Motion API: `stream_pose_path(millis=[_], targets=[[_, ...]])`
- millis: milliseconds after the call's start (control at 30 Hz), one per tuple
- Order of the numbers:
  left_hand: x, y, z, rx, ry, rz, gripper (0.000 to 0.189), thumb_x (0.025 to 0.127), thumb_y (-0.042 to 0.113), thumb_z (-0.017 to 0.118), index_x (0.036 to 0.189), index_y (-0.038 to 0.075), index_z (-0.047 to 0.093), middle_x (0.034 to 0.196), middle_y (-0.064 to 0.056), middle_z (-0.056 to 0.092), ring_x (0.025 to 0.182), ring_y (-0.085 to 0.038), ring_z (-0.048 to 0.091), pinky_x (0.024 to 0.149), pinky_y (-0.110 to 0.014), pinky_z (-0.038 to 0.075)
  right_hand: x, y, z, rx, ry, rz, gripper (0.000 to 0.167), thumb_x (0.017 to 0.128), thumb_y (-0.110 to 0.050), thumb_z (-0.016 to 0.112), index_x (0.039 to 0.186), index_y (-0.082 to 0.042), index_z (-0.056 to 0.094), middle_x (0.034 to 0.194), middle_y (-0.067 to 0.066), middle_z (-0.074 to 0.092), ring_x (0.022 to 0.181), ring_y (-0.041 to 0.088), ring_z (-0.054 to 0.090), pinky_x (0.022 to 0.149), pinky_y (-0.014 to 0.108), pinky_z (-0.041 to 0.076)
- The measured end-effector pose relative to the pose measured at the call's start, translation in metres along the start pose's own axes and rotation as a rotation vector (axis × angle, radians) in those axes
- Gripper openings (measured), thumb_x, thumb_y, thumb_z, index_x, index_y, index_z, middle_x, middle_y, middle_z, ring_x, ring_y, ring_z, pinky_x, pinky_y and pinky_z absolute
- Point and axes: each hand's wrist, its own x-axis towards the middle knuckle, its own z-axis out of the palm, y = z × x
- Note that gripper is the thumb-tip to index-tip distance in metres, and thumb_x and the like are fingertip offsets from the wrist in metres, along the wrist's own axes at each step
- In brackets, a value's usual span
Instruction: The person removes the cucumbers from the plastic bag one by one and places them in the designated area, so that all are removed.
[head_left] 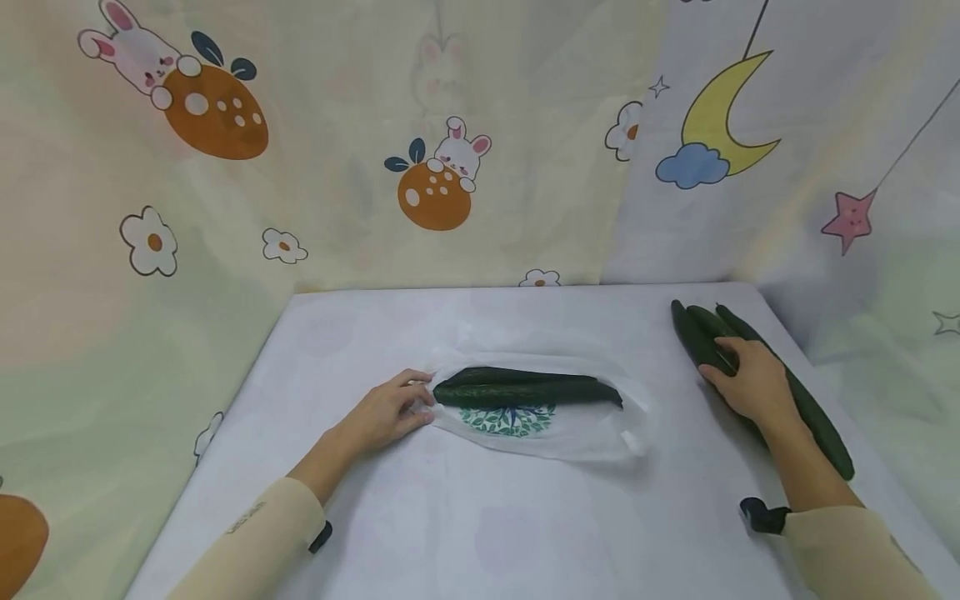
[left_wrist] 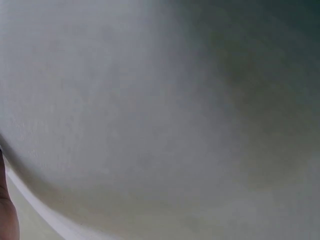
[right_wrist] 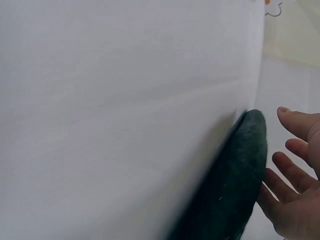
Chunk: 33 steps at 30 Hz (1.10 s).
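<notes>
Two dark green cucumbers (head_left: pixel 525 392) lie side by side on a thin white bag (head_left: pixel 577 442) with a green leafy tree print, mid-table in the head view. At the bag's left end, my left hand (head_left: pixel 386 412) touches the edge with spread, slightly bent fingers. To the right, my right hand (head_left: pixel 750 383) reaches over a group of three cucumbers (head_left: pixel 817 425), its thumb and forefinger apart over the left ones. In the right wrist view, a cucumber (right_wrist: pixel 230 185) lies beside the spread fingers (right_wrist: pixel 292 175). The left wrist view shows mostly blurred pale surface.
A white cloth covers the table (head_left: pixel 495 525). Behind it hangs a patterned curtain (head_left: pixel 337 167) with rabbits, flowers and a moon. Black straps or devices (head_left: pixel 763 517) sit at both wrists, by the beige sleeves (head_left: pixel 255 533).
</notes>
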Motion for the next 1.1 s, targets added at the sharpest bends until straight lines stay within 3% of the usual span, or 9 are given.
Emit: stream_pose_path(millis=[267,500,700,867,1100], targets=[[0.004,-0.002,-0.002,-0.017,-0.016,-0.014,0.012,0.098,0.034,0.072,0.109,0.029,0.068,0.150,0.005,0.052,0.120,-0.020,0.063,0.099,-0.044,0.051,0.004,-0.029,-0.009,0.043,0.065,-0.029,0.055,0.098,-0.021,0.069,0.140,0.010,0.050,0.135,0.037,0.050,0.119,0.055,0.051,0.094,0.070,0.041],[-0.001,-0.006,-0.006,-0.009,-0.017,-0.030,0.012,0.098,0.034,0.072,0.108,0.029,0.068,0.149,0.005,0.052,0.116,-0.019,0.064,0.098,-0.045,0.051,0.008,-0.060,0.003,0.141,0.105,-0.109,0.049,0.096,-0.015,0.072,0.137,0.007,0.055,0.134,0.033,0.054,0.116,0.052,0.056,0.093,0.067,0.047],[-0.004,-0.005,0.002,-0.008,-0.032,-0.025,0.011,0.098,0.036,0.071,0.107,0.030,0.068,0.149,0.005,0.052,0.114,-0.016,0.064,0.096,-0.043,0.051,0.005,-0.071,0.002,0.150,0.126,-0.167,0.047,0.094,-0.012,0.074,0.134,0.008,0.057,0.128,0.032,0.057,0.112,0.051,0.058,0.091,0.066,0.048],[-0.003,-0.002,0.000,-0.002,-0.022,-0.018,0.011,0.098,0.035,0.072,0.107,0.029,0.069,0.148,0.005,0.052,0.116,-0.018,0.064,0.098,-0.044,0.051,0.008,-0.080,-0.001,0.152,0.148,-0.191,0.047,0.094,-0.014,0.075,0.133,0.006,0.059,0.127,0.030,0.060,0.113,0.050,0.059,0.092,0.064,0.047],[-0.003,-0.001,-0.001,-0.003,-0.009,-0.012,0.011,0.096,0.033,0.074,0.106,0.029,0.069,0.147,0.004,0.054,0.115,-0.019,0.064,0.098,-0.045,0.051,0.009,-0.108,-0.006,0.165,0.117,-0.232,0.051,0.093,-0.023,0.076,0.136,0.001,0.060,0.130,0.028,0.059,0.111,0.047,0.059,0.090,0.062,0.050]])
